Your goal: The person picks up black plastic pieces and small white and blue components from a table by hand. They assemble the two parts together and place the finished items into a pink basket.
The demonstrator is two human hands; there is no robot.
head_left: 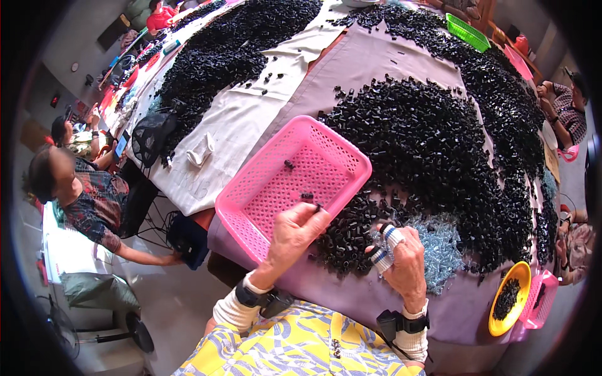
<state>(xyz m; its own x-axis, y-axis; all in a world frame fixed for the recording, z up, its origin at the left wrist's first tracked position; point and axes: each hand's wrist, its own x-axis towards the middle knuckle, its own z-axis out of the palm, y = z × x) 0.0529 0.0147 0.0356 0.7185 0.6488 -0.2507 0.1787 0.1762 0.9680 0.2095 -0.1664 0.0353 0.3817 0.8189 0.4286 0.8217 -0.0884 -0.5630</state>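
Note:
Over the right end of a pink plastic basket (235,229), my left hand (296,230) pinches a small black plastic piece (318,207). Two more such pieces, one of them a black piece (288,164) near the middle, lie on the basket's perforated bottom. My right hand (406,263) is curled at the edge of the black pile, with striped cloth covers (380,258) on its thumb and a finger. Whatever sits between those fingertips is too small to make out. Beside that hand spreads a heap of small clear pieces (442,241).
A large pile of black pieces (414,131) covers much of the cloth-covered table (295,291). A yellow bowl (522,276) stands at the near right, a green basket (467,32) at the far right. A crumpled white glove (200,150) lies left. People sit around; one person (94,194) is close left.

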